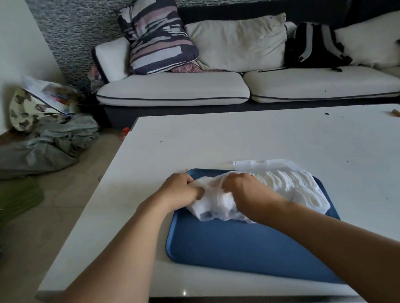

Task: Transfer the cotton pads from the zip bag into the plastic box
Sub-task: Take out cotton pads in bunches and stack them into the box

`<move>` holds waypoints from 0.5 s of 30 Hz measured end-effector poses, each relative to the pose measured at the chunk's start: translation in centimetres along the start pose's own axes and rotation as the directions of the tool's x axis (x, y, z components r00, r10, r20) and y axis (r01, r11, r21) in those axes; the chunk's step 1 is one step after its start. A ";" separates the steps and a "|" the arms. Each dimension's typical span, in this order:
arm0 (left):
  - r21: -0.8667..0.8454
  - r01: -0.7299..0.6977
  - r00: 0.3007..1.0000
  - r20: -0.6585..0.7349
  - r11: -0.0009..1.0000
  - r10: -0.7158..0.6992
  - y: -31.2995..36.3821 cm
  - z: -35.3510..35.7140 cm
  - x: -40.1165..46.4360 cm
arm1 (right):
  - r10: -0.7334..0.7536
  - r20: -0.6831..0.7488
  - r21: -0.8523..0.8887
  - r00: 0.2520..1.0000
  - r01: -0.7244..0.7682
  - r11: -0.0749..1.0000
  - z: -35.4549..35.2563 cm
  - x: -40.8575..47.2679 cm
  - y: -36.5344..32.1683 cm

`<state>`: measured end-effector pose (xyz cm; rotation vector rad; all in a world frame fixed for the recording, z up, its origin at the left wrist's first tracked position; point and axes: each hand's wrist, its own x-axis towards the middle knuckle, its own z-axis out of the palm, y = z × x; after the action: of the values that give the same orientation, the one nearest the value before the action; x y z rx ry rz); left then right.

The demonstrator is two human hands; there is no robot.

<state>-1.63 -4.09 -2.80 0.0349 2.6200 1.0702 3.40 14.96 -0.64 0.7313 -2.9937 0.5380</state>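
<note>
Cotton pads [290,187] mostly inside zip bag [212,205] on blue tray [237,246] | left hand [180,188] and right hand [240,188] both pinch bag film at its left end | plastic box [264,164] apparently just beyond, far side, unclear | progress: looks early, no pads seen moved | white table [241,138]

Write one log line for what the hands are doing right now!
left hand: grips clear plastic zip bag | right hand: grips same bag | white cotton pads: on blue tray
</note>
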 end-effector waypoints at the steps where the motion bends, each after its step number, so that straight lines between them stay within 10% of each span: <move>1: -0.033 0.025 1.000 0.007 0.999 -0.025 0.3 -0.2 -0.2 | 0.005 0.017 0.016 1.000 -0.005 1.000 -0.8 -0.3 -0.3; 15: -0.263 -0.005 1.000 -0.023 0.965 -0.001 1.8 -1.6 -1.7 | 0.001 -0.113 0.135 0.994 0.014 0.991 -1.3 -0.5 1.1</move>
<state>-0.66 -4.10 0.03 -0.0333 2.4742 1.4175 3.28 16.57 0.11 0.6922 -2.8723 0.7619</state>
